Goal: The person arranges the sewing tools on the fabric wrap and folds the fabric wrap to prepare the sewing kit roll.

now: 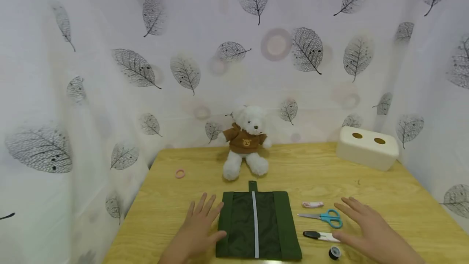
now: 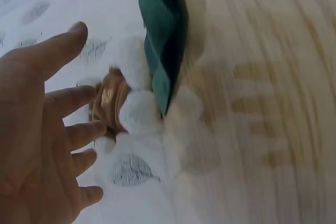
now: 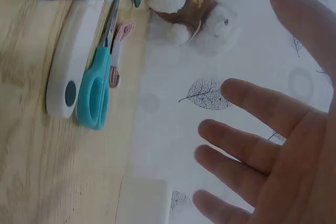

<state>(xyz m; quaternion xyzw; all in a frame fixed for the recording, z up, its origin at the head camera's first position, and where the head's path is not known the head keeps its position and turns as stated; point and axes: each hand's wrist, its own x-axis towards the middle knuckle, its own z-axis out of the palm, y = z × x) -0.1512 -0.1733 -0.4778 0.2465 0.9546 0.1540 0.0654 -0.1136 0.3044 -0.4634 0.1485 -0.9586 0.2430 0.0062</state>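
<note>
A dark green fabric pouch lies flat, with a pale grey strip down its middle and a small tab at its top. My left hand hovers at its left edge, fingers spread and holding nothing; the left wrist view shows that palm bare. On the right, my right hand is held over the table, fingers extended, beside a column of sewing things. These are a folded pink-and-white strip, teal-handled scissors, a white tool with a black end and a spool of black thread.
Behind the pouch sits a white teddy bear in a brown shirt. A pink ring lies at the left. At the back right corner is a cream box with two oval holes. Leaf-printed curtains surround the wooden table.
</note>
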